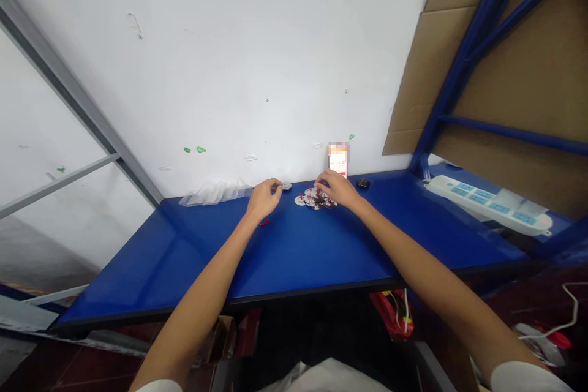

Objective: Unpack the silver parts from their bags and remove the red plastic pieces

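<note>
My left hand [265, 199] is over the back of the blue table, thumb and fingers drawn together at the left edge of a pale round disc [286, 186]. Whether the fingers grip that disc cannot be made out. Just below this hand shows a small red piece [264, 222], like a cord. A loose pile of round white and dark discs with red bits [315, 199] lies to the right of it. Over the pile's right side is my right hand [339, 187], its fingertips pinched together among the discs. What they hold is too small to name.
Thin clear plastic bags [215, 192] lie at the back left of the blue table [303, 251]. A lit phone [339, 156] leans on the wall behind my right hand, with a small black object [363, 183] beside it. A white power strip [489, 204] is at the right, past a blue frame.
</note>
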`<action>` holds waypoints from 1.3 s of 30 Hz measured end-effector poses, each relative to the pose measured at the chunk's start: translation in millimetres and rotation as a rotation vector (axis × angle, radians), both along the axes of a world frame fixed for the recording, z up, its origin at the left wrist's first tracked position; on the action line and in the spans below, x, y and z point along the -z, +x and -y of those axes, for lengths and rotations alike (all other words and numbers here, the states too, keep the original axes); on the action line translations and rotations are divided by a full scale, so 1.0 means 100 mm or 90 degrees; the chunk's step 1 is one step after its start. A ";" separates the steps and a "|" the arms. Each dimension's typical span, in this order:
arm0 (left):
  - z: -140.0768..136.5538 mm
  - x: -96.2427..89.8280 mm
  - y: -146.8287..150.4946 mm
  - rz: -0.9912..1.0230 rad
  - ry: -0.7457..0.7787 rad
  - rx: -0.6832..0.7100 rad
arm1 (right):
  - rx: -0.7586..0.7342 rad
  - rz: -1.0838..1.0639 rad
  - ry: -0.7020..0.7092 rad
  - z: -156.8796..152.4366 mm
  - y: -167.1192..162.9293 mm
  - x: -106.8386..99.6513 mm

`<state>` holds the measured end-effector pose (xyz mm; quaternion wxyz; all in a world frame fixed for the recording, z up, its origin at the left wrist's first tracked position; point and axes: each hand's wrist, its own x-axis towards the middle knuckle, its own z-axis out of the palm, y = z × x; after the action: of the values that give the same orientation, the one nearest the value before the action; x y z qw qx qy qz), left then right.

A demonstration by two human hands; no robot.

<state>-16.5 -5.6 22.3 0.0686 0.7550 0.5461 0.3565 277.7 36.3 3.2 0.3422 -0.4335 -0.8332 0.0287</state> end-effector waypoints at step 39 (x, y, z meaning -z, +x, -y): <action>-0.06 -0.21 -0.61 -0.053 -0.275 0.256 | -0.082 0.114 0.076 -0.06 -0.48 -0.03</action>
<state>-78.0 0.3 43.6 0.2745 0.8298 0.4512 0.1804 230.2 42.1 6.7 0.2887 -0.3586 -0.8869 -0.0379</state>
